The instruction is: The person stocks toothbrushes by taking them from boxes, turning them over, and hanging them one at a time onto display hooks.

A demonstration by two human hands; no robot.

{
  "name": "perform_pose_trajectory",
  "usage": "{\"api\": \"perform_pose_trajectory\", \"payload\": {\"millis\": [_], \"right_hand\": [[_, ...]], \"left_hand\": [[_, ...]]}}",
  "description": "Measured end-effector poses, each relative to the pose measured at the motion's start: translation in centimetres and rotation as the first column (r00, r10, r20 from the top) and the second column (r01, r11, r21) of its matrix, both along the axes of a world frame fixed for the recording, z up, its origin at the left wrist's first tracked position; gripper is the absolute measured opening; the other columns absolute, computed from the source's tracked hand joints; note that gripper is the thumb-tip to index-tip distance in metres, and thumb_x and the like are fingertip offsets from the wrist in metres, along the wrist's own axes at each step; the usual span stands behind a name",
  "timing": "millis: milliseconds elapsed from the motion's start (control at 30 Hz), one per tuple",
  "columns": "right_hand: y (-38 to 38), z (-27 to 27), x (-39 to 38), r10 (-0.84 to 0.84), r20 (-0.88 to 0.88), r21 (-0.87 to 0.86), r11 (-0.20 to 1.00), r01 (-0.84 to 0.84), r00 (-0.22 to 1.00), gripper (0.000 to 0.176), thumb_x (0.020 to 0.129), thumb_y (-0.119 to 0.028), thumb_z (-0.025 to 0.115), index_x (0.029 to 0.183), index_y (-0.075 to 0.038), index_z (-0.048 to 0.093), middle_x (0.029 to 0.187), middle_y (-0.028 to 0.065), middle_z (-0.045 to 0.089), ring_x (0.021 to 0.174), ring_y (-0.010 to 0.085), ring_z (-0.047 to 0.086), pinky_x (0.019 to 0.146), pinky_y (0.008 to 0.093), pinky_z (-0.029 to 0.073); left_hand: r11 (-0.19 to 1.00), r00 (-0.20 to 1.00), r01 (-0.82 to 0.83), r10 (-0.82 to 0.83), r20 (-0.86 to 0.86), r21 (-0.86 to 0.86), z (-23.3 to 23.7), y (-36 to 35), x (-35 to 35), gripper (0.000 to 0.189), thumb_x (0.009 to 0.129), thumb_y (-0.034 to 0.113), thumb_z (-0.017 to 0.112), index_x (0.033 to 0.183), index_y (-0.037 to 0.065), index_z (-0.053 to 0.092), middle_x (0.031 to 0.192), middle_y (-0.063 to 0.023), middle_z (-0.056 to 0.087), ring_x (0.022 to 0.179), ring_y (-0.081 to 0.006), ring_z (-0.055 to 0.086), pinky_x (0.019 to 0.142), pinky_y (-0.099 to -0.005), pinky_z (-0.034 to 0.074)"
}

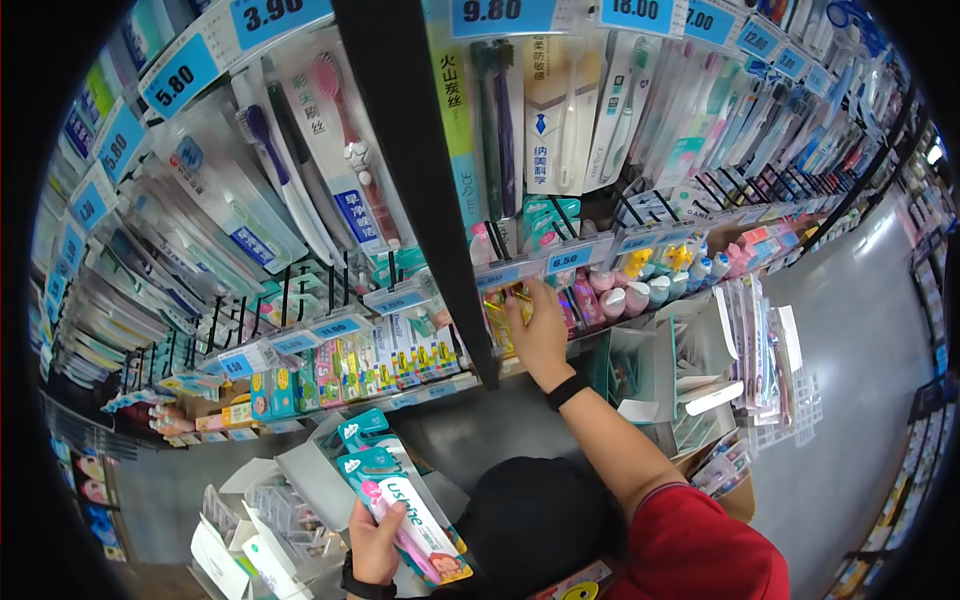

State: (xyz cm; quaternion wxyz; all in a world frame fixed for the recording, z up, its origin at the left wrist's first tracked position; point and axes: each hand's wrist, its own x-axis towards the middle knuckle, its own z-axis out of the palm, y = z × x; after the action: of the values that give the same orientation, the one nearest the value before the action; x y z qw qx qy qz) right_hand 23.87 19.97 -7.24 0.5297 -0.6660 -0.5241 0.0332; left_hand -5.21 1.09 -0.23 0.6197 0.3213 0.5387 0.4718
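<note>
As right hand [540, 335] reaches, left [375, 542] holds two packs [418, 512].

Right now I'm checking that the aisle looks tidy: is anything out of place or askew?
Yes. Opened white cartons lie at lower left with their flaps splayed. To the right, a stack of toothbrush packs leans and fans out rather than hanging straight. The left hand holds loose packs. The pegged rows look orderly.

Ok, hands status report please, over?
Left hand holding toothbrush packs, low. Right hand up at the shelf, fingers on hanging yellow packs. Black shelf post beside it.
</note>
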Motion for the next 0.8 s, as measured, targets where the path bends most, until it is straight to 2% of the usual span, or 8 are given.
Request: {"api": "perform_pose_trajectory", "payload": {"millis": [167,300,367,433,567,633,667,800], "right_hand": [[3.3,0.9,-0.1,0.303,0.150,0.070,0.946,-0.316,0.941,0.027,0.083,-0.003,0.058,0.109,0.003,0.055,0.101,0.0259,0.057,0.094,0.0457,0.053,0.079,0.0476,0.043],[7.2,-0.5,1.2,0.297,0.280,0.144,0.927,-0.346,0.913,0.032,0.081,-0.010,0.061,0.110,0.002,0.056,0.103,0.0236,0.060,0.097,0.0443,0.055,0.083,0.0446,0.045],[7.9,-2.5,2.8,0.308,0.545,-0.066,0.943,-0.327,0.780,0.048,0.079,0.001,0.055,0.126,0.003,0.048,0.121,0.0266,0.054,0.109,0.0454,0.051,0.093,0.0484,0.040],[9.9,-6.2,5.4,0.419,0.318,-0.181,0.907,-0.379,0.850,0.046,0.080,-0.004,0.057,0.126,0.000,0.051,0.126,0.0241,0.053,0.114,0.0431,0.050,0.097,0.0486,0.037],[8.1,-1.5,3.2,0.461,0.226,-0.178,0.885,-0.429,0.858,0.054,0.087,-0.026,0.059,0.135,-0.008,0.044,0.135,0.0204,0.047,0.126,0.0397,0.042,0.106,0.0458,0.031],[8.4,-1.0,2.5,0.343,0.296,0.120,0.913,-0.391,0.892,0.035,0.090,-0.016,0.059,0.123,-0.007,0.053,0.101,0.0106,0.059,0.094,0.0234,0.059,0.081,0.0343,0.047],[9.8,-1.0,4.3,0.018,0.880,0.204,0.888,-0.413,0.475,0.044,0.090,-0.009,0.056,0.133,-0.007,0.044,0.097,0.0103,0.057,0.086,0.0205,0.057,0.075,0.0327,0.047],[10.8,-1.8,3.6,0.205,0.732,0.034,0.941,-0.336,0.650,0.050,0.085,-0.005,0.058,0.134,-0.007,0.045,0.098,0.0115,0.056,0.082,0.0200,0.056,0.069,0.0326,0.046]], "left_hand": [[1.000,1.000,0.000,0.000,0.005,-0.003,0.1,0.2,0.2,0.034,0.086,0.003,0.064,0.118,0.001,0.052,0.103,-0.0053,0.063,0.090,-0.0135,0.061,0.082,-0.0282,0.049],[1.000,1.000,0.004,-0.004,0.012,-0.001,0.9,0.2,0.0,0.033,0.086,0.005,0.065,0.117,0.001,0.052,0.104,-0.0058,0.063,0.092,-0.0131,0.061,0.082,-0.0282,0.050],[0.996,0.997,0.078,-0.078,0.004,-0.036,1.2,0.1,-0.4,0.034,0.087,0.007,0.066,0.117,0.001,0.052,0.103,-0.0052,0.064,0.091,-0.0122,0.062,0.080,-0.0270,0.050],[0.996,0.997,0.055,-0.052,0.049,-0.066,1.0,-0.1,-0.8,0.035,0.086,0.007,0.067,0.117,0.002,0.052,0.103,-0.0043,0.064,0.090,-0.0106,0.062,0.080,-0.0262,0.051],[0.994,0.992,0.101,-0.098,0.080,-0.036,0.9,-0.3,-1.4,0.035,0.086,0.006,0.067,0.118,0.003,0.053,0.105,-0.0030,0.063,0.093,-0.0088,0.060,0.081,-0.0264,0.050],[0.991,0.988,0.131,-0.127,0.086,-0.034,0.9,-0.2,-1.6,0.036,0.086,0.006,0.067,0.119,0.003,0.053,0.105,-0.0028,0.063,0.094,-0.0088,0.060,0.082,-0.0265,0.050],[0.991,0.987,0.131,-0.126,0.103,-0.042,0.9,-0.2,-1.8,0.036,0.086,0.005,0.067,0.119,0.003,0.053,0.105,-0.0027,0.063,0.094,-0.0088,0.060,0.082,-0.0267,0.050],[0.993,0.984,0.110,-0.104,0.142,-0.035,0.8,-0.1,-2.1,0.037,0.086,0.005,0.067,0.120,0.003,0.052,0.106,-0.0027,0.063,0.094,-0.0089,0.060,0.082,-0.0268,0.050]]}}
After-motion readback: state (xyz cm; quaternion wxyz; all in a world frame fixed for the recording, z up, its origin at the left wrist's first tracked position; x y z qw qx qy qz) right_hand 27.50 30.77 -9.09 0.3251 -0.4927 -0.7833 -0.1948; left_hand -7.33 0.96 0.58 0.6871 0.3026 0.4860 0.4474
